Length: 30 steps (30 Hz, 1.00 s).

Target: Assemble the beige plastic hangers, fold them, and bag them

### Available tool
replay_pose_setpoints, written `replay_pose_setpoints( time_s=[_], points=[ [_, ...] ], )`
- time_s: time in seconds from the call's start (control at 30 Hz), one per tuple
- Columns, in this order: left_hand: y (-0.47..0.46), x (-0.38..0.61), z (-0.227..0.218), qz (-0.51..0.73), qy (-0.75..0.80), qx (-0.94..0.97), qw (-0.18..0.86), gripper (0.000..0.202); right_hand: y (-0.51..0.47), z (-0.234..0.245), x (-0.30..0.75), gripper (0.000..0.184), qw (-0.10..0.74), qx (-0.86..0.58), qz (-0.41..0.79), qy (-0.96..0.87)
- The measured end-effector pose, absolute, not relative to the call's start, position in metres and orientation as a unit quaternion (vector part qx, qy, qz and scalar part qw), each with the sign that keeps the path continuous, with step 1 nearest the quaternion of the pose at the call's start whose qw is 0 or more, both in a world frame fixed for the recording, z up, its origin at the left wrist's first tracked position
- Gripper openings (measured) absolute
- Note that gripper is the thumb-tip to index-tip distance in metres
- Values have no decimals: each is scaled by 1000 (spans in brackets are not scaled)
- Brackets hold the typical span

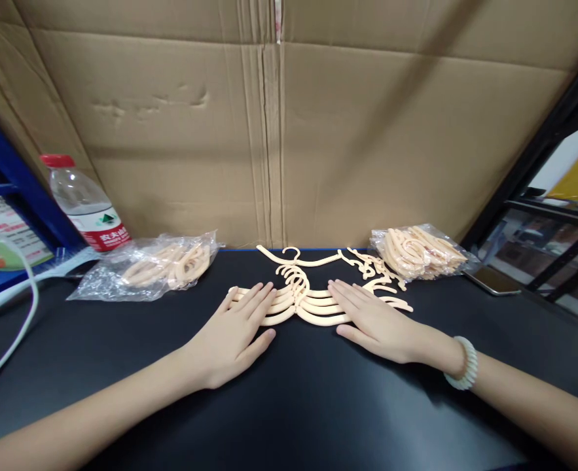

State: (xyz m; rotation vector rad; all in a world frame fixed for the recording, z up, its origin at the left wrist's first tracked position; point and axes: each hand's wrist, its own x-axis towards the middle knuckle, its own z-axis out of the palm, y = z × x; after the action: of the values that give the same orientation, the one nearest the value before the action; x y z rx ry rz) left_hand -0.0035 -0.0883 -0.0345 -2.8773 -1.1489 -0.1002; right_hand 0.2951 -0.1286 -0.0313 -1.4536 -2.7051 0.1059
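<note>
Several cream-coloured clothes hangers (318, 320) lie overlapped in a row on the black table, their hooks bunched at the middle. My left hand (234, 340) rests flat over their left arms, fingers stretched out. Over the right arms lies my right hand (379, 322), also flat with fingers extended and a pale coiled band at the wrist. Just behind the row, a single hanger (303, 263) lies on its own. Loose hanger pieces (367, 265) are scattered behind my right hand. The hands hide parts of the hangers' ends.
A clear plastic bag (156, 265) with hangers lies at left, and another filled bag (416, 252) at back right beside a phone (492, 280). A red-capped bottle (92, 209) stands at back left near a white cable (28, 307). Cardboard (367, 131) walls off the back.
</note>
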Motion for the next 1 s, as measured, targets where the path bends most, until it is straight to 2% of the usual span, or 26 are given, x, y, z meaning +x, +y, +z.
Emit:
replay_pose_setpoints(
  time_s=[0.23, 0.3, 0.43, 0.47, 0.63, 0.77, 0.87, 1.0],
  points=[
    [-87, -7, -41, -82, -348, -933, 46, 60, -127, -35, 296, 68, 53, -458, 27, -887],
    [-87, -7, -42, -97, -344, -932, 56, 60, -122, -33, 301, 65, 96, -442, 5, -892],
    [-89, -4, -39, -136, -333, -930, 76, 62, -105, -14, 333, 48, 237, -456, -92, -853],
    [-90, -3, -38, -147, -324, -931, 82, 60, -101, -7, 345, 44, 237, -476, -105, -840],
    [-94, 1, -34, -189, -285, -935, 96, 51, -95, 20, 393, 19, 89, -617, -98, -776],
    [-95, 3, -33, -209, -273, -934, 97, 46, -95, 20, 399, 21, -13, -659, 25, -752],
    [-96, 3, -32, -224, -265, -933, 93, 43, -93, 13, 394, 23, -32, -689, 89, -718],
    [-98, 4, -29, -247, -256, -931, 79, 37, -89, 7, 391, 21, -47, -699, 55, -712]
  ],
)
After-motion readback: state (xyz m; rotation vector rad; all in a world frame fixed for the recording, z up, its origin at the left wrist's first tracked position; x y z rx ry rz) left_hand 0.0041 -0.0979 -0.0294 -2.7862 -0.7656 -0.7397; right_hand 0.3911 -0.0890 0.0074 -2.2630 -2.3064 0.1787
